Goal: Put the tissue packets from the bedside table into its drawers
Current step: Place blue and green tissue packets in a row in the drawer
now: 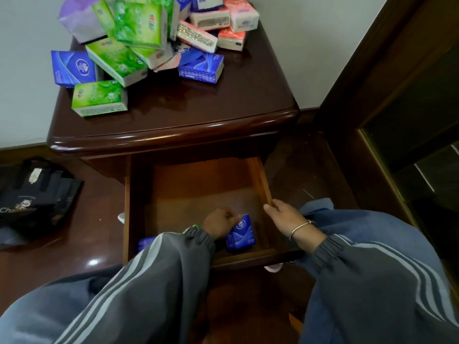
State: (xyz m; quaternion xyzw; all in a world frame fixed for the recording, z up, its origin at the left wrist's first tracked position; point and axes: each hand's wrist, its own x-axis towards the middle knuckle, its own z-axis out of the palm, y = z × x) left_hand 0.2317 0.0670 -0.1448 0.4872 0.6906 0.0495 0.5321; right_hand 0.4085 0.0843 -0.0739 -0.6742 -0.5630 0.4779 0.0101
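A pile of tissue packets point(139, 38), green, blue, pink and purple, covers the back of the dark wooden bedside table point(198, 112). Its top drawer point(258, 180) is pulled out below. Inside the drawer, my left hand point(221, 222) holds a blue tissue packet point(241, 237) standing near the front wall. Another blue packet point(146, 243) lies at the drawer's front left, partly hidden by my sleeve. My right hand point(283, 214) grips the drawer's right side rail.
A black bag point(32, 199) lies on the glossy wooden floor to the left of the table. A dark wooden door frame point(387, 95) stands at the right. My knees in blue trousers flank the drawer's front.
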